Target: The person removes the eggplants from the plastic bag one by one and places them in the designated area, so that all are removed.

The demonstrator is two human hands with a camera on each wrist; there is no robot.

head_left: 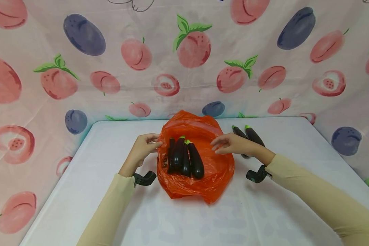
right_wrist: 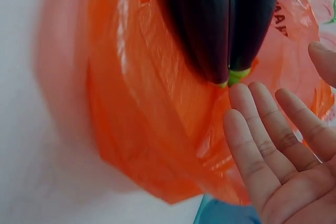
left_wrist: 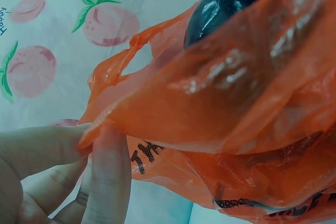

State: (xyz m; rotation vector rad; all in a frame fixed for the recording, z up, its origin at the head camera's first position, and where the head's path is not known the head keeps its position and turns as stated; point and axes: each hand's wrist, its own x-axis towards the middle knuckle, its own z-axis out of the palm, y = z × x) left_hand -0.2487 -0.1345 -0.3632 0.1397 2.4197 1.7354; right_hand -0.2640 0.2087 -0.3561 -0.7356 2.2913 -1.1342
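An orange plastic bag (head_left: 216, 174) lies spread on the white table with its mouth open. Several dark purple eggplants (head_left: 196, 161) with bright green stem ends lie side by side inside it. My left hand (head_left: 142, 147) pinches the bag's edge between thumb and fingers, as the left wrist view shows at the bag's rim (left_wrist: 105, 124). Over the right part of the bag, my right hand (head_left: 233, 143) holds nothing. Its fingers (right_wrist: 249, 150) are extended, with fingertips close to the eggplants' green ends in the right wrist view.
Two more eggplants (head_left: 254, 136) lie on the table (head_left: 120, 212) behind the right hand, partly hidden by it. A fruit-printed cloth (head_left: 160, 44) hangs behind the table and along its sides. Black camera mounts (head_left: 145, 178) sit on both wrists.
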